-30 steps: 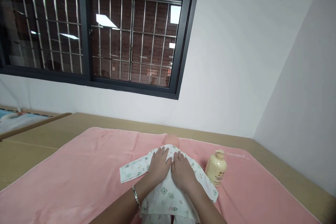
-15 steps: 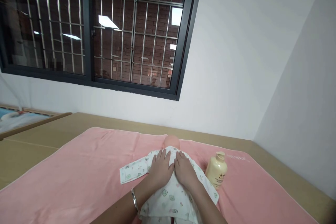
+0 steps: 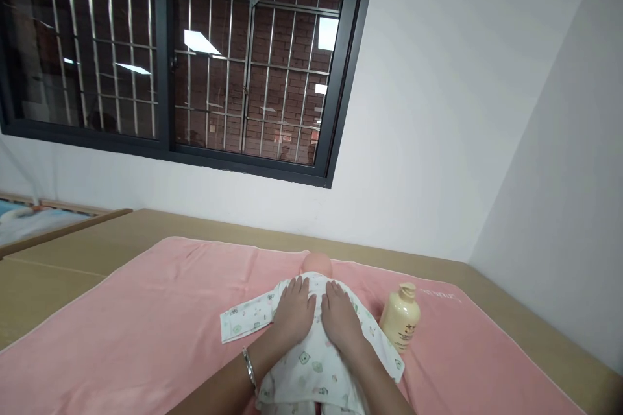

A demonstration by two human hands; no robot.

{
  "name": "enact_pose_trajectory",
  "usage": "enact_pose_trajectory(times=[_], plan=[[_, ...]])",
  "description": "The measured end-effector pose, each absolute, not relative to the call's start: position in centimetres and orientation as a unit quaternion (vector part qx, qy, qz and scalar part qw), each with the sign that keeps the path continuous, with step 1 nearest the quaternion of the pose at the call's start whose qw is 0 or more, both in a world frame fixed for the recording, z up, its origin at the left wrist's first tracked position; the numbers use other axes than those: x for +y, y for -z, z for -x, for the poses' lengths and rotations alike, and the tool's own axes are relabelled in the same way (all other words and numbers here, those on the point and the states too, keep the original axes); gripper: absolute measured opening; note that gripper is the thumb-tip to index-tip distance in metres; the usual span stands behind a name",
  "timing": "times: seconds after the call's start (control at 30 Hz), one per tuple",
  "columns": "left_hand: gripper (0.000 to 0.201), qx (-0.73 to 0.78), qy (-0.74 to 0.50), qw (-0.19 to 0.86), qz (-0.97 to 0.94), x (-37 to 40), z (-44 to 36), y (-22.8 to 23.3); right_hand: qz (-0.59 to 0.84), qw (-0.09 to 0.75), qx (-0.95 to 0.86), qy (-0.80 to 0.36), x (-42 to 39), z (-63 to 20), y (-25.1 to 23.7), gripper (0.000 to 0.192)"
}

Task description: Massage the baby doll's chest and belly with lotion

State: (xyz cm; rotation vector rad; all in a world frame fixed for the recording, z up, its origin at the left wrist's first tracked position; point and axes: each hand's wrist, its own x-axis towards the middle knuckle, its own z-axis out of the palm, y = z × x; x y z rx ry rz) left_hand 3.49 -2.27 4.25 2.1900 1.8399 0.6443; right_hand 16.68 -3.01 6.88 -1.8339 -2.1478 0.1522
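A baby doll (image 3: 317, 264) lies on a pink towel, its head toward the wall and no facial features showing. It wears a white printed top (image 3: 311, 363) with long sleeves spread to either side. My left hand (image 3: 294, 311) rests flat on the upper left of the top, fingers stretched toward the doll's head. My right hand (image 3: 341, 314) lies flat on the upper right, with a narrow gap between the two hands. A silver bangle (image 3: 249, 366) circles my left wrist. Just beyond the doll's right-side sleeve stands a cream pump-top bottle (image 3: 400, 318).
The pink towel (image 3: 160, 311) covers much of a tan padded surface (image 3: 195, 220). A white wall rises behind it, with a dark-framed barred window (image 3: 253, 78) at upper left. Far left, a wooden-edged tray or basin (image 3: 43, 220) holds something blue and white.
My hands have drawn slightly apart across the doll's upper back area, opening a gap between the thumbs. The doll and the bottle stay in place.
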Motion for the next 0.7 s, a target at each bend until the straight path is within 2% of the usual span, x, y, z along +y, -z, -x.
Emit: enact_pose_trajectory(times=[0.17,0.4,0.7], plan=[[0.052,0.599,-0.193,0.088,-0.772,-3.2,-3.9,-5.2,0.629,0.134,-0.763,-0.060,-4.4,-16.1,-7.8,0.050],[0.062,0.623,-0.220,0.093,-0.745,-2.1,-3.4,-4.3,0.605,0.227,-0.759,-0.083,-2.4,-17.4,-6.6,0.052],[0.056,0.576,-0.201,0.110,-0.785,-3.8,-4.0,-5.8,0.619,0.108,-0.774,-0.072,-4.5,-16.9,-8.4,0.045]])
